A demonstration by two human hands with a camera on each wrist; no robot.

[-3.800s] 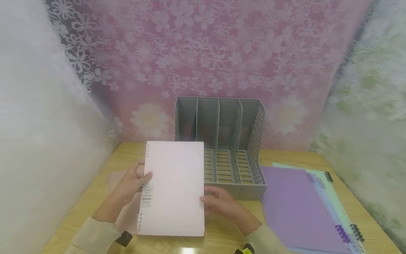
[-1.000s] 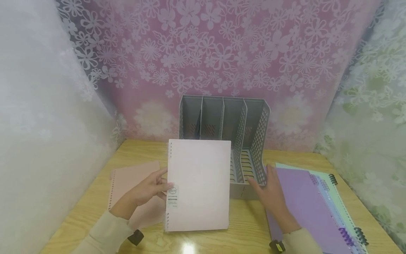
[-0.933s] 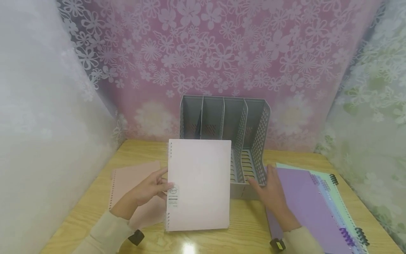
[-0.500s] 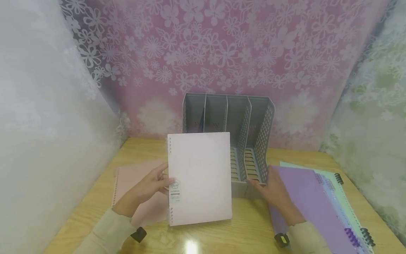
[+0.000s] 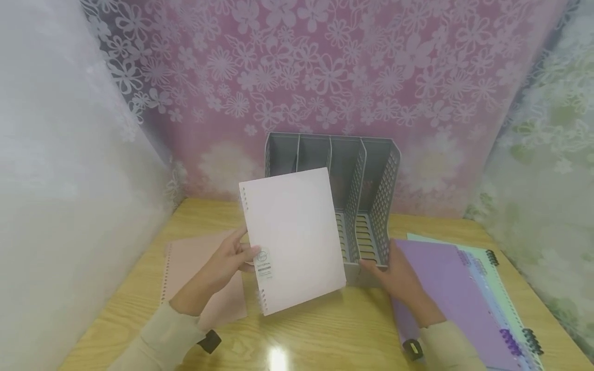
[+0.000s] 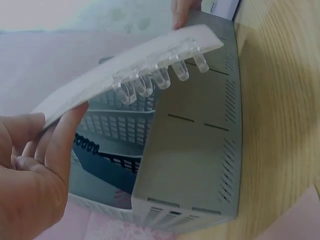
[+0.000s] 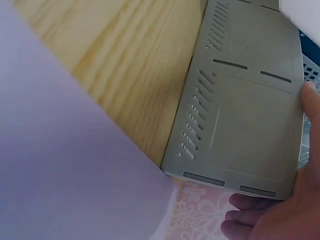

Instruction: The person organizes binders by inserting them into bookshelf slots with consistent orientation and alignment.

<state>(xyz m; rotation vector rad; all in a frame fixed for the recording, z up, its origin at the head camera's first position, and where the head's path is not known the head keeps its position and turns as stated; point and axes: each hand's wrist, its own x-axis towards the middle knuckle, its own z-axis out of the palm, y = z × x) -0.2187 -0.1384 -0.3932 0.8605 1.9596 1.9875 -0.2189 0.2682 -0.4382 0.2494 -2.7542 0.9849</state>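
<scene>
My left hand (image 5: pixel 227 260) pinches a pale pink-white spiral notebook (image 5: pixel 294 237) by its bound edge, thumb on the cover. The notebook is raised and tilted in front of a grey file organizer (image 5: pixel 362 276), hiding part of its left side. Clear binding rings (image 6: pixel 160 77) show beneath the notebook in the left wrist view. My right hand (image 5: pixel 402 278) grips the organizer's front right corner, thumb over the top edge and fingers around the side. Inside the leftmost compartment stands a dark blue notebook (image 6: pixel 107 170) with black rings.
A dusty-pink spiral notebook (image 5: pixel 199 278) lies on the wooden table (image 5: pixel 315 340) at left. On the right, a purple notebook (image 5: pixel 445 293) lies over blue (image 5: pixel 492 293) and mint green (image 5: pixel 503 288) ones. Floral cloth (image 5: pixel 325 67) hangs close behind the organizer.
My right hand has left the notebook's edge and taken hold of the organizer's corner. My left hand has moved the notebook rightward, then raised and tilted it, uncovering more of the dusty-pink notebook.
</scene>
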